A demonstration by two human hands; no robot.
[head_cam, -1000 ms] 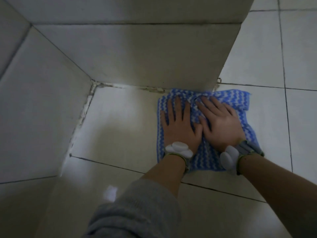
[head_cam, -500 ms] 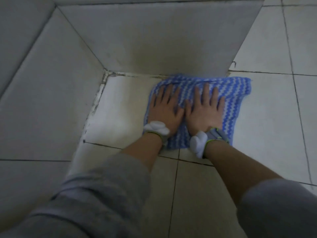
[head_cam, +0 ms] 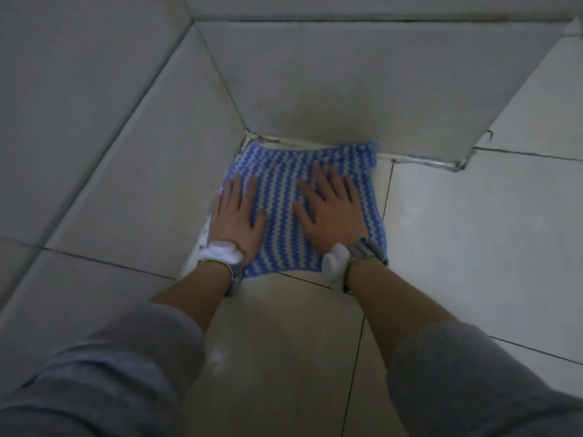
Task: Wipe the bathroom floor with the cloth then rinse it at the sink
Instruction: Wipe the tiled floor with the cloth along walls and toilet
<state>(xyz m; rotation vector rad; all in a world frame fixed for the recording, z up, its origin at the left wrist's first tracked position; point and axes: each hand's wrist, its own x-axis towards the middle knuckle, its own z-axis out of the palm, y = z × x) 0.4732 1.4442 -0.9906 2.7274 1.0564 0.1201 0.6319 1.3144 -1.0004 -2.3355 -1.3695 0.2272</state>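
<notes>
Both hands flat, fingers straight and spread, a person presses a blue-and-white zigzag cloth onto the bathroom floor. The left hand bears down at the cloth's left edge and the right hand lies well within its right half; neither curls round or pinches the fabric. The cloth lies spread open beneath both palms. Its far edge, beyond the fingertips, is pushed against the foot of the far wall, and its far-left corner is tucked into the angle where that wall meets the side wall, just left of the left hand. Each wrist carries a band with a white fitting, the left band and the right band, and grey sleeves are pushed up the forearms behind them. Right of the right hand the pale tiles run on, with a chipped, stained sealant line along the wall's base ahead. On this evidence the job is in its first stage, the wiping, with the cloth working the corner. How much of the floor has been covered cannot be told, though the tiles to the right of the hands look glossy. No sink is in view, so the rinse appears yet to come.
</notes>
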